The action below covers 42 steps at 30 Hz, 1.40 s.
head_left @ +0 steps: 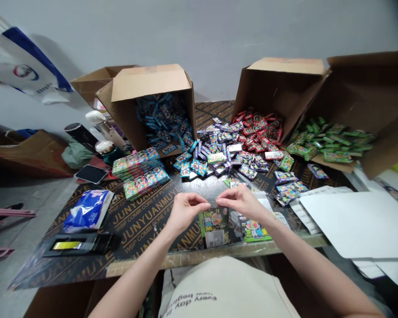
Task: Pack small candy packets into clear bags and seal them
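- Spreading beneath everything: a black plywood tabletop (142, 229), gold-printed "JUNYUANMUYE" and "WBP COMBI CORE F-F PLYWOOD".
- Lying tipped at 11 and 1 o'clock: three cardboard boxes (149, 97), (278, 92), (361, 106), with a fourth cardboard box (93, 84) standing behind at 11 o'clock.
- Spilling from those three: blue packets (162, 119), red packets (257, 132), green packets (328, 141), too many to count.
- Heaping at 12 o'clock: mixed packets (217, 152).
- Lying at 3 o'clock: white sheets (354, 221).
- Showing at 6 o'clock: a cream apron (225, 291), upside-down "every day" legible.
- Standing in two rows at 10 o'clock: stacked packets (140, 173).
- Pinching together at 12 o'clock, fingertips almost meeting: the left hand (185, 212) and right hand (240, 202), whatever lies between them too thin to tell.
- Lying just below both hands: a green-and-yellow packet (215, 225) and a second packet (254, 232).
- Resting at 9 o'clock: a blue tissue pack (88, 211).
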Tool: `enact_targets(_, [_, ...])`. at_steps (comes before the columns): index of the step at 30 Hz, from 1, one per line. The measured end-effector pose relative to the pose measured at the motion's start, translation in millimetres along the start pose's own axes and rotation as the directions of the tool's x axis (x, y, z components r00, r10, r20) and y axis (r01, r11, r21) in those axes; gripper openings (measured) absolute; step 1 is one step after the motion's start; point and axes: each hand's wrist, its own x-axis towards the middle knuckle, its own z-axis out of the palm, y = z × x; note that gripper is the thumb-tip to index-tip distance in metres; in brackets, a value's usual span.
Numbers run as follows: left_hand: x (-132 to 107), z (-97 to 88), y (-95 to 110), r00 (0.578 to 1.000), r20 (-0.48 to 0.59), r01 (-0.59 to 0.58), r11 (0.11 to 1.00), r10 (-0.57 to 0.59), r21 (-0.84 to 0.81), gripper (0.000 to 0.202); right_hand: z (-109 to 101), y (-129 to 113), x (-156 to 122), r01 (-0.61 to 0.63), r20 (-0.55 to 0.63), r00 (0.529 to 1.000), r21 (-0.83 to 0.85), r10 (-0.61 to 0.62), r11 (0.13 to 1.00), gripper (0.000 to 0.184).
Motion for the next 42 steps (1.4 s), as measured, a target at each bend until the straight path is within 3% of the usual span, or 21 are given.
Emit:
enact_targets(3, [-6,2.3,2,0.998,-0.014,-0.061,0.998,0.062,0.033,0.007,-1,6,0,-0.002,-0.01,1.0,0.003,0.002,1.0,0.019])
enact_targets(6, [-13,2.9,1,0.987,-0.026,-0.153,0.983,0.156,0.102,0.004,4,17,-9,0.025,-0.106,0.994,-0.006,-0.025,1.0,0.016])
enact_targets(10, [-19,2.3,-4,0.989,-0.013,-0.149,0.987,0.15,0.055,0.009,16,30,-30,0.165,-0.28,0.944,-0.063,-0.176,0.984,0.016])
enact_targets(13, [-19,0.7,-9,0.985,0.004,-0.174,0.983,0.174,0.065,0.007,22,40,-39,0.156,-0.301,0.94,-0.03,-0.158,0.987,0.021])
enact_targets(15, [-17,-6.0,-16,0.982,-0.065,-0.172,0.982,0.177,0.075,0.005,24,53,-38,0.105,-0.347,0.933,0.026,-0.089,0.994,0.034])
enact_targets(17, [-12,-20.4,-29,0.969,-0.201,-0.134,0.99,0.142,0.053,0.004,23,71,-30,0.046,-0.411,0.911,0.015,-0.036,0.999,0.043])
enact_targets(19, [-8,-41.2,-48,0.91,-0.405,-0.1,0.995,0.084,-0.018,0.009,22,93,-14,0.01,-0.45,0.891,-0.12,-0.063,0.993,0.04])
enact_targets(21, [-7,-62.4,-71,0.77,-0.638,-0.116,0.984,0.002,-0.137,0.017,23,112,9,0.012,-0.433,0.887,-0.324,-0.16,0.946,0.037])
enact_targets(23, [-12,-77.4,-95,0.63,-0.769,-0.128,0.963,-0.107,-0.238,0.023,27,124,39,0.024,-0.368,0.896,-0.519,-0.248,0.854,0.046])
enact_targets(24, [-17,-81.5,-106,0.6,-0.787,-0.093,0.964,-0.145,-0.248,0.026,29,126,56,0.017,-0.332,0.904,-0.601,-0.269,0.799,0.052])
enact_targets(26, [-32,-83.5,-122,0.612,-0.782,0.048,0.993,-0.116,-0.109,0.029,34,126,88,-0.027,-0.291,0.919,-0.718,-0.265,0.696,0.063])
enact_targets(28, [-47,-80.3,-127,0.594,-0.8,0.151,0.964,0.087,0.217,0.028,37,121,115,-0.081,-0.291,0.927,-0.772,-0.236,0.631,0.065])
enact_targets(30, [-57,-74.7,-122,0.569,-0.773,0.172,0.879,0.279,0.444,0.026,39,114,130,-0.104,-0.298,0.929,-0.781,-0.221,0.615,0.057])
enact_targets(32, [-57,-67.0,-111,0.607,-0.744,0.113,0.896,0.28,0.43,0.026,43,108,131,-0.107,-0.306,0.926,-0.772,-0.22,0.626,0.048])
enact_targets(35, [-39,-49.1,-92,0.774,-0.633,0.059,0.997,-0.013,0.051,0.034,58,94,105,-0.06,-0.311,0.917,-0.728,-0.251,0.683,0.045])
enact_targets(37, [-20,-33.4,-84,0.858,-0.472,0.108,0.969,-0.203,-0.22,0.037,70,83,75,0.026,-0.283,0.914,-0.674,-0.291,0.738,0.047])
enact_targets(39, [-3,-17.5,-78,0.905,-0.301,0.169,0.902,-0.302,-0.396,0.037,76,70,44,0.115,-0.216,0.923,-0.638,-0.32,0.762,0.051])
enact_targets(42, [11,0.6,-72,0.938,-0.109,0.247,0.852,-0.33,-0.461,0.036,67,54,10,0.177,-0.132,0.937,-0.617,-0.323,0.767,0.066])
